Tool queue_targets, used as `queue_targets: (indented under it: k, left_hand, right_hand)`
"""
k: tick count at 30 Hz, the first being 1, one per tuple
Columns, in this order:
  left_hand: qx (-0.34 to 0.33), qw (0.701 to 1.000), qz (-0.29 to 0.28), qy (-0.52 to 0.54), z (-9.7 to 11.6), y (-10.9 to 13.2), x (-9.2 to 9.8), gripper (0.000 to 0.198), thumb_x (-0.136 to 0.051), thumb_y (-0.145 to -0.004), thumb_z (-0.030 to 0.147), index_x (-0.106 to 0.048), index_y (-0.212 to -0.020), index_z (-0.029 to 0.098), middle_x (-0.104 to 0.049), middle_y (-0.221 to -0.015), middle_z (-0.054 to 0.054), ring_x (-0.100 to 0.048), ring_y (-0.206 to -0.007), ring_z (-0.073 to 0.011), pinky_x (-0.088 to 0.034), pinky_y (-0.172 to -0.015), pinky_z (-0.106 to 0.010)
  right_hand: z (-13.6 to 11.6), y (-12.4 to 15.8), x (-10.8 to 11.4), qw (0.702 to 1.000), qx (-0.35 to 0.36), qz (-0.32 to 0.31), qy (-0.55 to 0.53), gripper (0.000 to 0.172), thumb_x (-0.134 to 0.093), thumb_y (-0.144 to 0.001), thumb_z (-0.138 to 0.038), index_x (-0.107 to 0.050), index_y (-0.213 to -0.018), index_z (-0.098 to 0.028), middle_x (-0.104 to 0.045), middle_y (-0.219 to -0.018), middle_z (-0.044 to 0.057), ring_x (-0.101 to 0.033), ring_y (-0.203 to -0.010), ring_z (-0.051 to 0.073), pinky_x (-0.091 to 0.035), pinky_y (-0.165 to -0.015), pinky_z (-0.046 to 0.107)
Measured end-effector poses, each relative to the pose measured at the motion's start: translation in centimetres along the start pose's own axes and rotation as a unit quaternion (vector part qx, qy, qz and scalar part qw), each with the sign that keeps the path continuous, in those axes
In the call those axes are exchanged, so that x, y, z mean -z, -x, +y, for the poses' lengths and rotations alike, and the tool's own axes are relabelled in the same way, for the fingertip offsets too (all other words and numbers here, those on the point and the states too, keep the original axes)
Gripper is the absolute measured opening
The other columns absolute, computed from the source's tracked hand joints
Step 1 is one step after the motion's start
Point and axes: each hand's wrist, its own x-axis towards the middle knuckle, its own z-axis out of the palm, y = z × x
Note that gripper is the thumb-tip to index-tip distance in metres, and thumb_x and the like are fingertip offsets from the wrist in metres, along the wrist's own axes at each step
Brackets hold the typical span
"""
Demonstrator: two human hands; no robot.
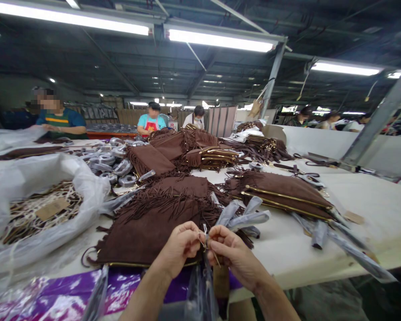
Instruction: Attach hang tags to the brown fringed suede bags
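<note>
Left hand (179,250): grip closed to a pinch, thumb against bent fingers, on a thin pale cord (204,229); the remaining fingers curl out of sight.
Right hand (233,255): grip likewise pinched on the cord, close beside the left; the fingertips cover most of what lies between them, so any knot or loop cannot be made out.
Cord: between the two hands, above the near edge of the fringed bag; a white end sticks up, and a thin strand slants below the right fingers.
Brown tag (221,281): hangs below the right hand, in shadow; its print is unreadable, and its join to the cord is hidden.
Wrapped straps (200,292): grey plastic strips below the hands, cut off by the bottom edge.
Fringed bag (150,229): dark brown, flat on the desk (384,203); its near right part is covered by the hands.
Purple plastic (67,290): under the bag's near side, lettering partly lost in glare.
Clear sack (95,180): at the left, cut by the frame; the corded tags (50,207) inside overlap too much to count.
Right-hand stack (287,189): brown bags with gold edges, lower ones largely covered.
Co-workers (62,120): across the desk, some faces blurred out.
</note>
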Motion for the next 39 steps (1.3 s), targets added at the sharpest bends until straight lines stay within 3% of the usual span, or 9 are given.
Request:
queue_targets:
  k: [4, 11, 16, 18, 21, 25, 29, 33, 39]
  left_hand:
    - [0.020, 0.995, 0.021, 0.095, 0.5, 0.7, 0.4, 0.021, -0.070, -0.063, 0.024, -0.054, -0.073, 0.015, -0.072, -0.098, -0.009, -0.046, -0.052, -0.0029, -0.036, -0.051, -0.016]
    - [-0.026, 0.986, -0.008, 0.165, -0.5, 1.2, 1.1, 0.017, -0.074, -0.067, 0.023, -0.062, -0.076, 0.016, -0.070, -0.115, -0.012, -0.064, -0.095, -0.0156, -0.046, -0.080, -0.025]
    - [-0.031, 0.982, -0.003, 0.188, -0.6, 1.3, 1.4, 0.016, -0.075, -0.067, 0.024, -0.064, -0.075, 0.017, -0.069, -0.118, -0.011, -0.062, -0.100, -0.0185, -0.045, -0.083, -0.029]
    - [-0.036, 0.983, -0.005, 0.181, -0.6, 1.4, 1.2, 0.015, -0.074, -0.066, 0.024, -0.064, -0.073, 0.017, -0.068, -0.119, -0.011, -0.061, -0.104, -0.0208, -0.045, -0.084, -0.030]
    - [-0.054, 0.985, -0.003, 0.161, -0.5, 1.7, 0.6, 0.012, -0.072, -0.068, 0.024, -0.065, -0.072, 0.016, -0.068, -0.116, -0.011, -0.059, -0.104, -0.0209, -0.044, -0.081, -0.028]
    - [-0.086, 0.986, 0.007, 0.142, -0.4, 1.9, -0.3, 0.012, -0.072, -0.068, 0.025, -0.064, -0.069, 0.015, -0.070, -0.097, -0.007, -0.058, -0.094, -0.0188, -0.043, -0.079, -0.025]
    - [-0.123, 0.992, 0.017, 0.018, 0.1, 1.7, -0.8, 0.019, -0.071, -0.071, 0.030, -0.063, -0.065, 0.014, -0.065, -0.078, -0.003, -0.056, -0.078, -0.0163, -0.042, -0.075, -0.025]
    - [-0.161, 0.972, 0.008, -0.171, 1.1, 1.8, -0.3, 0.020, -0.065, -0.079, 0.032, -0.065, -0.071, 0.013, -0.064, -0.077, -0.003, -0.055, -0.077, -0.0164, -0.042, -0.075, -0.025]
    - [-0.175, 0.954, 0.038, -0.239, 0.9, 2.4, 0.7, 0.007, -0.056, -0.072, 0.017, -0.061, -0.069, 0.014, -0.058, -0.067, 0.001, -0.051, -0.067, -0.0124, -0.042, -0.065, -0.022]
  right_hand:
    - [0.0, 1.1, 0.7, 0.988, -0.033, -0.086, -0.121, 0.023, -0.071, -0.077, -0.031, -0.069, -0.095, -0.017, -0.072, -0.105, 0.010, -0.069, -0.099, 0.023, -0.050, -0.091, 0.036]
    - [0.4, 1.8, 1.1, 0.973, 0.026, -0.128, -0.192, 0.064, -0.061, -0.058, -0.009, -0.066, -0.121, -0.022, -0.056, -0.139, 0.007, -0.041, -0.137, 0.026, -0.024, -0.117, 0.043]
    - [0.4, 1.2, 0.1, 0.985, 0.024, -0.083, -0.151, 0.052, -0.074, -0.064, -0.017, -0.066, -0.116, -0.021, -0.057, -0.138, 0.010, -0.047, -0.132, 0.024, -0.041, -0.107, 0.035]
    - [0.4, 0.5, -0.2, 0.998, 0.020, -0.002, -0.053, 0.032, -0.074, -0.075, -0.037, -0.066, -0.101, -0.020, -0.067, -0.122, 0.011, -0.065, -0.110, 0.024, -0.056, -0.081, 0.030]
    - [0.1, -0.5, -0.7, 0.974, 0.075, 0.088, 0.195, 0.034, -0.058, -0.085, -0.055, -0.061, -0.088, -0.021, -0.069, -0.077, 0.003, -0.067, -0.057, 0.018, -0.049, -0.045, 0.024]
    - [-1.8, -1.0, -2.0, 0.855, 0.138, 0.078, 0.494, 0.010, -0.049, -0.088, -0.027, -0.058, -0.089, -0.023, -0.068, -0.072, 0.001, -0.068, -0.067, 0.019, -0.047, -0.061, 0.026]
    - [-3.7, -1.4, -3.5, 0.758, 0.104, 0.059, 0.641, 0.023, -0.051, -0.078, -0.011, -0.052, -0.100, -0.020, -0.071, -0.078, 0.004, -0.069, -0.080, 0.024, -0.042, -0.065, 0.026]
    - [-3.5, -2.1, -3.8, 0.763, 0.131, 0.046, 0.631, 0.025, -0.048, -0.084, -0.013, -0.049, -0.109, -0.018, -0.070, -0.075, 0.004, -0.069, -0.075, 0.023, -0.041, -0.060, 0.025]
    - [-0.3, -2.8, -1.4, 0.782, 0.241, -0.008, 0.575, 0.033, -0.034, -0.093, -0.023, -0.066, -0.099, -0.022, -0.074, -0.090, 0.005, -0.070, -0.083, 0.020, -0.052, -0.072, 0.027]
